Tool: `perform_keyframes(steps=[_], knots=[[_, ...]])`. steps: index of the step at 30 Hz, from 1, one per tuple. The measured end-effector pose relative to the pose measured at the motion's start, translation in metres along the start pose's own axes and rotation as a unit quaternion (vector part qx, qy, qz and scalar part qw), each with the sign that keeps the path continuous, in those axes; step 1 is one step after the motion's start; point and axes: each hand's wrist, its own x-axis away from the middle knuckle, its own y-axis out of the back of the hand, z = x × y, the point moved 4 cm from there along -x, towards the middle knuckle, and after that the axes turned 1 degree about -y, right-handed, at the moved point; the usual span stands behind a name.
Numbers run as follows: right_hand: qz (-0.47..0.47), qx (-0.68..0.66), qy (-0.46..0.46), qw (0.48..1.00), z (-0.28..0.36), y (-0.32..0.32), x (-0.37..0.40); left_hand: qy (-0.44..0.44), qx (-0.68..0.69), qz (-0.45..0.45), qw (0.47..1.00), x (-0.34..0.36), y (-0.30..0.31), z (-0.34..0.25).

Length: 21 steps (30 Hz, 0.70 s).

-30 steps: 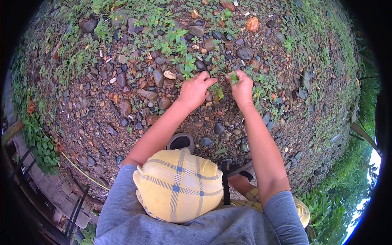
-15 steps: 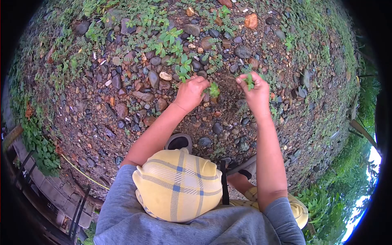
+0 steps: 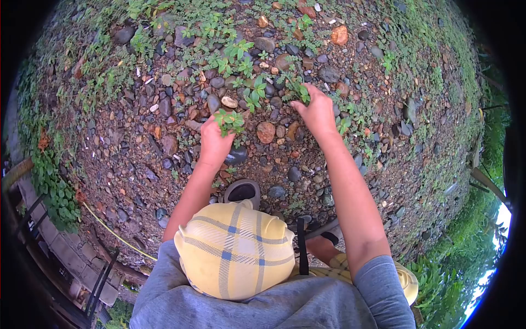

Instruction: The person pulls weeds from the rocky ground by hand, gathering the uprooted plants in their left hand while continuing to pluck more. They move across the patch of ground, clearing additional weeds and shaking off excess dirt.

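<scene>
My left hand (image 3: 215,141) is closed round a leafy green sprig (image 3: 230,122), whose leaves stick out on the hand's right side, above the stony soil. Thumb and fingers of my right hand (image 3: 318,111) are bent together around small green leaves (image 3: 303,93) near the ground. Between the hands, slightly farther up, a green seedling (image 3: 254,93) grows among the pebbles. A round reddish stone (image 3: 266,132) lies between my wrists.
Pebbly ground (image 3: 126,181) with low weeds surrounds both hands. An orange stone (image 3: 339,35) lies at the top. My shoe (image 3: 242,192) and cloth-covered knee (image 3: 235,249) are below. A yellow hose (image 3: 118,233) runs at the lower left.
My left hand has moved left and down, now with the leafy sprig in it. My right hand has moved left and slightly up. The view has shifted a little.
</scene>
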Motion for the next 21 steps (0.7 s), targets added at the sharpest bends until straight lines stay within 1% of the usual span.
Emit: perform_keyframes(steps=[3, 4, 7, 8, 11, 12, 14, 15, 16, 17, 19, 20, 21], knots=[[0.014, 0.081, 0.015, 0.996, 0.007, -0.014, -0.004, -0.02, -0.036, -0.01, 0.999, 0.007, 0.005, 0.007], [0.016, 0.082, 0.008, 0.996, 0.014, -0.013, -0.003, -0.003, -0.02, -0.014, 1.0, 0.009, 0.005, 0.008], [0.021, 0.045, 0.034, 0.998, 0.007, -0.023, -0.002, -0.007, -0.042, -0.023, 0.999, 0.011, 0.002, 0.006], [-0.012, 0.033, 0.066, 0.997, -0.005, -0.029, -0.004, 0.004, -0.043, -0.011, 0.999, 0.011, 0.003, 0.002], [-0.022, 0.008, 0.088, 0.996, -0.011, -0.024, -0.008, -0.038, -0.039, -0.036, 0.998, 0.008, 0.0, 0.006], [-0.052, 0.013, 0.107, 0.993, -0.007, -0.02, -0.01, -0.029, -0.03, -0.041, 0.998, 0.006, 0.0, 0.007], [-0.035, -0.011, -0.003, 0.999, -0.013, -0.013, -0.012, -0.01, -0.013, -0.051, 0.999, 0.001, 0.001, 0.007], [-0.026, -0.024, -0.059, 0.998, -0.014, -0.01, -0.012, 0.021, 0.004, -0.051, 0.998, -0.001, 0.0, 0.008], [-0.041, -0.012, -0.059, 0.997, -0.021, -0.011, -0.013, 0.053, 0.021, -0.051, 0.997, -0.002, 0.0, 0.009], [-0.042, -0.073, -0.084, 0.993, -0.03, -0.012, -0.014, 0.085, 0.038, -0.05, 0.994, -0.003, -0.001, 0.011], [-0.043, -0.195, -0.134, 0.971, -0.046, -0.014, -0.016, 0.082, 0.051, -0.049, 0.994, -0.005, -0.004, 0.019], [-0.048, -0.224, -0.13, 0.965, -0.052, -0.014, -0.017, 0.081, 0.058, -0.049, 0.994, -0.007, -0.005, 0.023], [-0.035, -0.183, -0.125, 0.974, -0.051, -0.01, -0.019, 0.082, 0.049, -0.047, 0.994, -0.009, -0.005, 0.025]])
